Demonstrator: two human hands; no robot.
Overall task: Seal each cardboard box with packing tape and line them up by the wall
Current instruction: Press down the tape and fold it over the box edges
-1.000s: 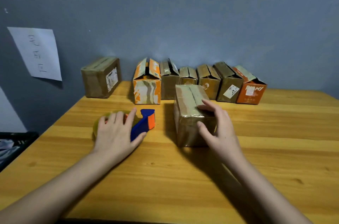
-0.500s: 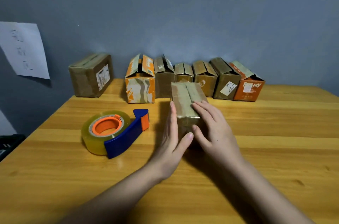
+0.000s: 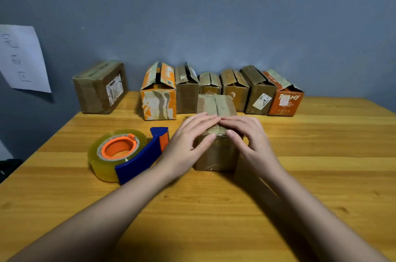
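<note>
The small brown cardboard box [image 3: 216,150] sits mid-table on the wooden table [image 3: 321,154], just right of the blue-and-orange tape dispenser [image 3: 128,154]. The left hand [image 3: 188,139] and right hand [image 3: 248,135] press flat on its top, thumbs against the near face, fingers fairly straight. It looks light and stiff, its taped skin probably slick, so holding the two side walls seems safest.

Single head cam, wide-angle, fwd and down over wooden table [image 3: 321,176], close to hands, facing wall [image 3: 214,15].

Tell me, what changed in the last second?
The left hand let go of the tape dispenser and moved right onto the near box, joining the right hand pressing its top. The dispenser, that box and the boxes by the wall stayed put.
</note>
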